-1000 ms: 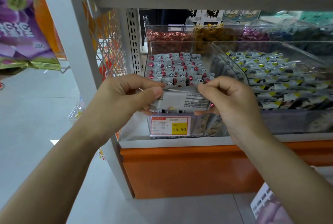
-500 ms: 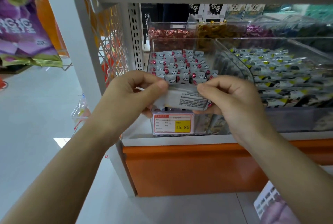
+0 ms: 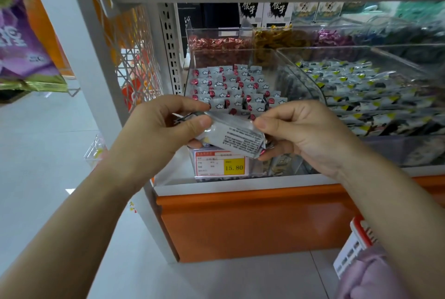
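A small silver snack packet [image 3: 237, 136] with black print on its back is held in front of the shelf. My left hand [image 3: 163, 130] pinches its left end between thumb and fingers. My right hand [image 3: 301, 130] pinches its right end the same way. The packet tilts, with its right end lower. Behind it stands a clear bin [image 3: 192, 62] with rows of white packets that carry red and cloud marks. A price tag [image 3: 220, 166] reading 15.80 sits on the bin's front.
A second clear bin [image 3: 356, 52] of grey and yellow packets stands to the right. Bins of red, gold and purple sweets line the back. The white shelf post [image 3: 79, 58] is at left, the orange base [image 3: 252, 221] below. Purple bags [image 3: 21, 41] hang far left.
The packet has turned so its right end dips lower, and both hands have shifted slightly with it. The view has swung a little to the right.
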The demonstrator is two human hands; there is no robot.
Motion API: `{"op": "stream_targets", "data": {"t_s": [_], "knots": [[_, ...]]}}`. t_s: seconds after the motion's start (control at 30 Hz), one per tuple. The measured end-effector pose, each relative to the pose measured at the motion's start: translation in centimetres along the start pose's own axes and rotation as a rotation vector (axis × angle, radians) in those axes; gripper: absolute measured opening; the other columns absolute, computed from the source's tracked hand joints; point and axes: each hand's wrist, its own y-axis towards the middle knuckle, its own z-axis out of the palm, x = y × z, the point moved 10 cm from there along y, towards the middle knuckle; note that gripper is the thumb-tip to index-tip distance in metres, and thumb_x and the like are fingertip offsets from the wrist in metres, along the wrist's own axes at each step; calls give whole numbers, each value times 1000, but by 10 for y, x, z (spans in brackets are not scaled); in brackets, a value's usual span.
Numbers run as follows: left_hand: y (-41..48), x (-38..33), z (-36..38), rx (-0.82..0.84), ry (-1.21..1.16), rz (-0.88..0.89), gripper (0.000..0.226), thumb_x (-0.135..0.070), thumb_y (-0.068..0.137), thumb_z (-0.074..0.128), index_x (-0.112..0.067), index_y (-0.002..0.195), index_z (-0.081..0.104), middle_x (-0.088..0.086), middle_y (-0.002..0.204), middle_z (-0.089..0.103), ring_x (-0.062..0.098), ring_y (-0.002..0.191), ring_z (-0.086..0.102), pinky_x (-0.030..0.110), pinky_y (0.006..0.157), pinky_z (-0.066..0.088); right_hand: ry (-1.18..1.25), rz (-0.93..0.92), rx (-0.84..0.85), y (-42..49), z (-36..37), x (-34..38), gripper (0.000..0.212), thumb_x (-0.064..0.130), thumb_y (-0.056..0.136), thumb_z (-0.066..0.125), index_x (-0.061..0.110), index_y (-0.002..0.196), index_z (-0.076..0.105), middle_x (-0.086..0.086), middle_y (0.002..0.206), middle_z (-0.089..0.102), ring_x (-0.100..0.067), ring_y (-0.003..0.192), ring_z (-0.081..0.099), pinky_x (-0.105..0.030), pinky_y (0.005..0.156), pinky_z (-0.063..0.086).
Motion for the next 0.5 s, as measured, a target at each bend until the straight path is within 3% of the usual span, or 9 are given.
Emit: {"op": "stream_targets", "data": {"t_s": [0.13, 0.27, 0.3, 0.4, 0.5], "knots": [[-1, -1, 4, 63, 90, 15, 44, -36, 68, 67, -27, 111, 64, -5, 89, 73, 7, 74, 68, 15, 65, 54, 4, -37, -72, 1, -8, -1, 13, 11, 80, 60, 2, 79, 69, -9, 72, 73, -20, 64, 71, -23, 47, 55], [-1, -7, -11, -145, 174, 87, 23, -23, 84, 63, -20, 107, 66, -10, 67, 69, 3, 54, 62, 8, 50, 45, 46, -93, -51, 0, -3, 3, 21, 31, 74, 65, 14, 81, 75, -21, 91, 71, -26, 77, 72, -27, 60, 58], [-2, -7, -16, -211, 186, 92, 20, -24, 85, 63, -19, 104, 67, -12, 60, 67, 2, 50, 60, 8, 48, 44, 57, -111, -14, -1, 4, 5, 21, 33, 70, 67, 20, 85, 74, -17, 95, 71, -25, 82, 72, -28, 64, 58], [-7, -14, -25, -362, 283, 129, 19, -37, 84, 62, -22, 94, 68, -15, 56, 61, 0, 47, 54, 8, 44, 39, 33, -182, -33, -1, 11, 9, 34, 27, 68, 71, 29, 102, 64, 4, 86, 74, -20, 85, 72, -26, 67, 58], [-11, -24, -20, -412, 437, 191, 35, -58, 80, 50, -27, 84, 64, -19, 67, 59, -3, 58, 55, 10, 46, 35, 20, -228, -179, -1, 3, 11, 33, 12, 81, 65, 21, 113, 61, 0, 78, 73, -20, 74, 71, -25, 64, 57]]}}
